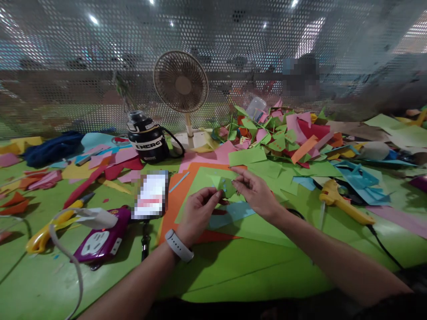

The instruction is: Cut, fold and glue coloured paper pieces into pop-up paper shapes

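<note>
- One mesh screen (113, 44) at the far side, and one green table (200, 275) before it.
- One big heap of paper scraps (280, 138), far right of the middle.
- One fan (180, 81), far, and one black bottle (148, 144) just left of its base.
- One orange sheet (173, 195), partly under green ones, mid-table.
- Two hands: the left hand (200, 209) pinches the green piece (228, 189) between thumb and fingers; the right hand (255, 193) has bent fingers at its right edge, and I can't tell whether they grip.
- One phone (150, 195) and one purple case (105, 235), left; one yellow glue gun (347, 204), right.
- One pale watch (179, 245), left wrist.
- That green piece is small, above the sheets, with a paler pointed flap on its left and bluish bits near its middle.
</note>
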A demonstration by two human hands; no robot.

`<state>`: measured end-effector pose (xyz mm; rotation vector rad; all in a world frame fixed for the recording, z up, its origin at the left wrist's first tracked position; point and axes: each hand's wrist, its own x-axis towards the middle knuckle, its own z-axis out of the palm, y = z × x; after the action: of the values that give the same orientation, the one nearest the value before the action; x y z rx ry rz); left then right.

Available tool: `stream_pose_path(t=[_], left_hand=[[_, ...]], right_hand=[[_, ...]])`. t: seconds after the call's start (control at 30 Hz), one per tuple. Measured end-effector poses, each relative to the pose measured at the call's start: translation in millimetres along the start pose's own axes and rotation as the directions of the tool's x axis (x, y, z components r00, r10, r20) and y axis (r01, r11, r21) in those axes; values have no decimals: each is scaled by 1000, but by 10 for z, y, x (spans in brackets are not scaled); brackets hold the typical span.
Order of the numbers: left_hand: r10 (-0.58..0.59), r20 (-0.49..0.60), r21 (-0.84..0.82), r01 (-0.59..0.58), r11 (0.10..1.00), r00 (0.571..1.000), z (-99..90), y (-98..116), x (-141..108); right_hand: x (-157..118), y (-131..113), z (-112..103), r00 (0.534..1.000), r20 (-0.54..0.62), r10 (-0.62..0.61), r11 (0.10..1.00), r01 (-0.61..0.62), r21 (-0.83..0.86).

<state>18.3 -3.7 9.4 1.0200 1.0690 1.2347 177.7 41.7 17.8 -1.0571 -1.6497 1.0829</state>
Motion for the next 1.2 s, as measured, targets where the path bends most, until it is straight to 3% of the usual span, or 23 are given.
stream_pose_path(t=[0.23, 0.73, 1.0, 1.2], left_hand=[[-16, 18, -10, 17, 1000, 1000, -5, 15, -9], [-62, -6, -35, 62, 997, 998, 3, 58, -22], [83, 12, 161, -84, 983, 996, -47, -43, 27], [50, -69, 56, -46, 997, 996, -80, 64, 46]], right_hand=[[4, -29, 2, 1000, 9, 0, 998, -1, 55], [-38, -2, 11, 997, 39, -65, 998, 65, -18], [-56, -14, 40, 996, 67, -61, 998, 63, -27], [61, -56, -114, 997, 67, -48, 998, 51, -34]])
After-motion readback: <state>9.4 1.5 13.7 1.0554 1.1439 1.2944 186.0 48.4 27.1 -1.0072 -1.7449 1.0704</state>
